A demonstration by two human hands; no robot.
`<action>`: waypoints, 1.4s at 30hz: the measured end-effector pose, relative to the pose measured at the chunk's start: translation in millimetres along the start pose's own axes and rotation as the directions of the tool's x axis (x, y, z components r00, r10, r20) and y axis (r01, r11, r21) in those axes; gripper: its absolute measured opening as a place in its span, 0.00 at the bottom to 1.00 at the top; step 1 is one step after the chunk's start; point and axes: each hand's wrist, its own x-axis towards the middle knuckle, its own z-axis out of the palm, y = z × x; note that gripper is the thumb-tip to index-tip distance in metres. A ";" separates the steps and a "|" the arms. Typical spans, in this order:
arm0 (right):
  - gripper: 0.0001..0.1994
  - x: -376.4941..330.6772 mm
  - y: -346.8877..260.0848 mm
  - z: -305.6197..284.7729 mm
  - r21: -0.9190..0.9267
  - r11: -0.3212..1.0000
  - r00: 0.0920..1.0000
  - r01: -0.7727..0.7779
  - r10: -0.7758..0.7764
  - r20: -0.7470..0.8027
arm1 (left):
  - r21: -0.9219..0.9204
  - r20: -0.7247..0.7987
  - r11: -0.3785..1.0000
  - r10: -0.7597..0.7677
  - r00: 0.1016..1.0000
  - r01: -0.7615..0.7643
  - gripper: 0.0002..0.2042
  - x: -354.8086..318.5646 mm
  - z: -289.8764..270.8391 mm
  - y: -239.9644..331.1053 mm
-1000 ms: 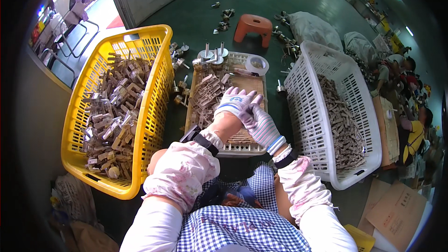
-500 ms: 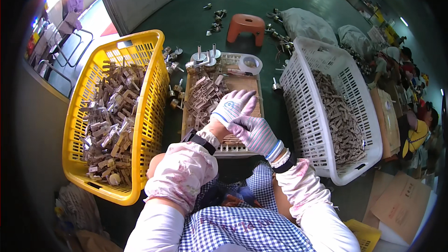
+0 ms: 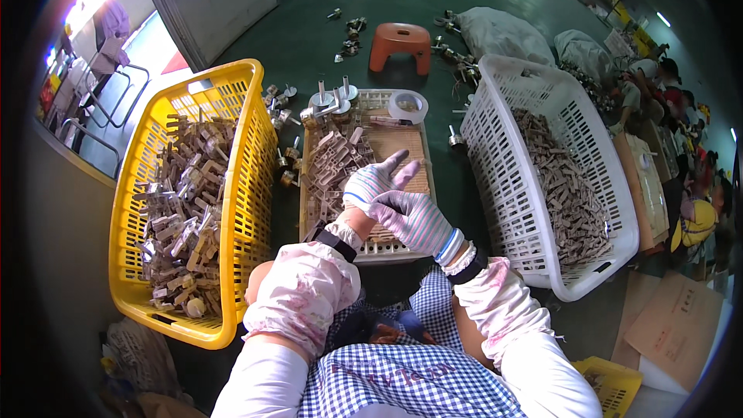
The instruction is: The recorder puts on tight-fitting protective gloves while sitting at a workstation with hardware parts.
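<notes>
At the middle of the frame, on the left hand (image 3: 373, 184), a striped left glove (image 3: 364, 181), its long axis slanting from the cuff at lower left to the fingertips at upper right. Set against that axis from lower right and slanting up and left, the right hand (image 3: 415, 220), with its fingers meeting the near side of the left glove. Nothing visible in the left hand, with two fingers stretched out and parted, the others hard to make out. At the right hand, thumb and fingers bent in and closed on the left glove close to its cuff; impossible to tell the amount of fabric caught. Up and left of both, on the left half of a tray (image 3: 391, 255), a heap of metal parts (image 3: 337, 156) lying every which way, just beside the left hand, farther from the right. Well apart at the frame's sides, a yellow basket (image 3: 229, 271) and a white basket (image 3: 497, 156).
</notes>
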 end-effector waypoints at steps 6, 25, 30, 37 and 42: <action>0.18 2.0 -4.7 -2.8 -0.008 1.000 0.996 -0.015 0.015 0.087 | 0.444 -0.121 0.634 0.742 0.659 -0.633 0.24 29.9 20.3 -76.8; 0.18 7.0 5.0 17.4 0.111 0.993 0.971 0.028 -0.001 -0.240 | 0.022 -0.093 -0.819 0.570 0.817 0.574 0.30 92.9 5.8 -113.0; 0.13 17.6 17.9 28.4 -0.004 0.985 0.949 0.171 -0.166 -0.267 | 0.195 -0.009 -0.638 0.758 0.652 0.745 0.25 86.1 -4.3 -119.3; 0.05 16.5 3.3 24.4 0.201 0.976 0.964 0.084 -0.029 -0.264 | -0.918 -0.167 -0.343 -0.118 0.979 -0.198 0.23 17.7 -12.5 -12.0; 0.09 15.7 -6.6 13.1 0.686 0.716 0.982 -0.128 0.191 -0.016 | -0.949 -0.118 -0.299 0.031 0.992 -0.104 0.22 14.6 -17.6 -13.5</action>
